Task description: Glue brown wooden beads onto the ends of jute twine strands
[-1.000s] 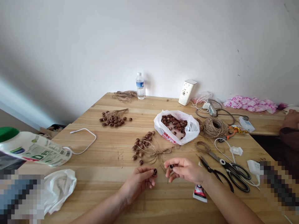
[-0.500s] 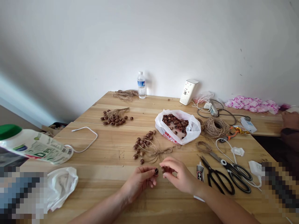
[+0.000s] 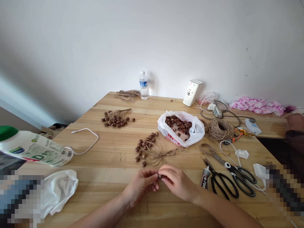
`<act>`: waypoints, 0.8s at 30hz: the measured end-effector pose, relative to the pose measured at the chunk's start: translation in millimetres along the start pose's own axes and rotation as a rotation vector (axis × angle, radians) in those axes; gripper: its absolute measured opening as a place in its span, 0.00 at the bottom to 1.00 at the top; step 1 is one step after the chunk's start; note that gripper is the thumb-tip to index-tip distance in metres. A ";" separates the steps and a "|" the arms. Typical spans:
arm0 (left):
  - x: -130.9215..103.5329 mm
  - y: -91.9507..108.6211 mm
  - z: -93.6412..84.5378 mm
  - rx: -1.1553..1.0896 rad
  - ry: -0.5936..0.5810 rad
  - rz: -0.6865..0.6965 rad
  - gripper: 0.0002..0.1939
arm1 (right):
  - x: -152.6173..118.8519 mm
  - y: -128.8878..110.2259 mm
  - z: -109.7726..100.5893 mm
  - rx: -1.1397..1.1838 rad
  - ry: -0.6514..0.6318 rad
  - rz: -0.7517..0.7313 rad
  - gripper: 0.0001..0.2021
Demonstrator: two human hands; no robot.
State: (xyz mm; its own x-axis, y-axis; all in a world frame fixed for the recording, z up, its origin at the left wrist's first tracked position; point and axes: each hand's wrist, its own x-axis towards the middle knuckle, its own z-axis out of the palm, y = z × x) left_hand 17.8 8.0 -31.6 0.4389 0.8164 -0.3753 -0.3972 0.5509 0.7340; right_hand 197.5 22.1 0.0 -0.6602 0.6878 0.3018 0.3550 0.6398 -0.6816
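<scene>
Over the front of the table, my left hand (image 3: pixel 142 183) is closed in a pinch on a small brown nut shell (image 3: pixel 160 177). The fingertips of my right hand (image 3: pixel 179 182) press against the same shell from the other side, covering much of it. Just beyond my hands lies a bundle of brown nut shells (image 3: pixel 144 147) tied on twine strands, gathered into a wrapped twine loop (image 3: pixel 165 154). Farther back, a white plastic bag (image 3: pixel 199 128) stands open with many loose shells inside. By my right forearm lies a glue tube (image 3: pixel 205 177).
Two pairs of black-handled scissors (image 3: pixel 222 180) (image 3: pixel 242 179) lie at right, near a twine coil (image 3: pixel 218 129) and cables. Back left is another shell bundle (image 3: pixel 116 118). A water bottle (image 3: pixel 143 85) and white box (image 3: pixel 193 92) stand behind; a large white bottle (image 3: pixel 35 147) is left.
My right hand has moved left to meet my left hand. The gap between them has closed, and both sets of fingertips now meet at the shell.
</scene>
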 end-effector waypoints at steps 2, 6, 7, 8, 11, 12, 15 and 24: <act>0.1 -0.2 0.0 0.011 0.001 0.002 0.12 | -0.2 1.1 0.8 -0.013 0.027 -0.017 0.13; -0.4 -0.9 0.7 0.032 0.024 0.012 0.13 | -0.7 3.0 1.6 -0.026 0.080 -0.020 0.09; -0.6 -1.4 0.7 0.035 0.032 0.015 0.13 | -0.8 3.2 1.5 -0.031 0.084 -0.021 0.09; -0.8 -2.2 0.6 0.034 0.043 0.018 0.14 | -0.9 3.2 1.2 -0.038 0.085 -0.024 0.09; -1.3 -4.5 0.7 0.030 0.083 0.035 0.15 | -1.5 2.0 0.3 -0.069 0.057 -0.040 0.10; -1.6 -5.0 1.0 0.029 0.093 0.041 0.16 | -1.9 1.4 -0.1 -0.083 0.040 -0.044 0.11; -2.1 -5.1 2.6 0.026 0.116 0.049 0.16 | -3.3 -0.2 -0.7 -0.137 0.007 -0.063 0.13; -3.2 -2.2 5.3 0.008 0.132 0.054 0.16 | -3.5 -2.2 -2.9 -0.233 0.020 -0.131 0.13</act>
State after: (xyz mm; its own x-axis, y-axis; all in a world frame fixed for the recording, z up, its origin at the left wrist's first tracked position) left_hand 21.5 3.2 -29.1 0.3073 0.8607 -0.4060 -0.4111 0.5048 0.7591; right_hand 201.0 19.3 2.4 -0.6980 0.5989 0.3925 0.4114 0.7841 -0.4648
